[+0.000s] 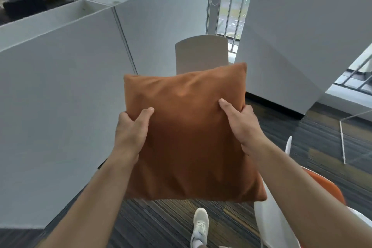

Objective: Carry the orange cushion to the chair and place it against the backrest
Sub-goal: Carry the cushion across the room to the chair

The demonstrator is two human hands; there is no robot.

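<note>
I hold the square orange cushion (189,137) upright in front of me, above the floor. My left hand (131,129) grips its left edge and my right hand (242,127) grips its right edge, thumbs on the near face. Beyond the cushion's top edge stands a chair (202,54) with a beige backrest facing me; its seat is hidden behind the cushion.
Grey partition walls (60,78) run along the left, and a large grey block (298,36) stands to the right. A white chair with an orange seat (326,185) is at lower right. Striped dark carpet (161,225) covers the floor; my white shoe (200,225) shows below.
</note>
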